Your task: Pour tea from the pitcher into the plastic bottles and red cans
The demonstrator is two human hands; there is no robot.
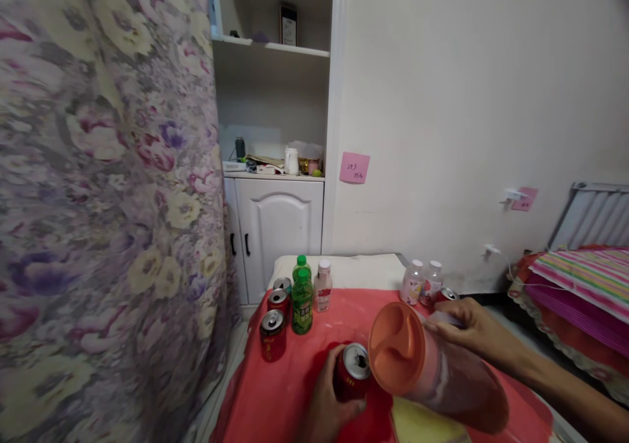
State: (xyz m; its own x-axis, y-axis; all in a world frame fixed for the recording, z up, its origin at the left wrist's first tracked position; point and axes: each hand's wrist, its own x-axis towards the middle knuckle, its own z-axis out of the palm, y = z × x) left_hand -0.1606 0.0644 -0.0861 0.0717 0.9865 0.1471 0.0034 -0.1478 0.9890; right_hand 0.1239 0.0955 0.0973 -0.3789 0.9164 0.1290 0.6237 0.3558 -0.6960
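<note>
My left hand (330, 400) is wrapped round a red can (352, 379) whose opened silver top faces up, low in the middle of the view. My right hand (459, 325) holds a large pitcher (457, 384) with an orange lid (397, 348). Tilted onto its side, the pitcher has its lid end close beside the can's top. Reddish-brown liquid shows inside its clear body. Whether any liquid passes between lid and can cannot be made out. A yellow cloth (425, 423) lies beneath the pitcher on the red table cover (339, 328).
Cans (273, 338) and green bottles (302, 305) stand at the table's left, beside a pale bottle (323, 286). Two pink bottles (411, 282) and another can (448, 295) stand at the back right. A floral curtain (108, 200) hangs at the left.
</note>
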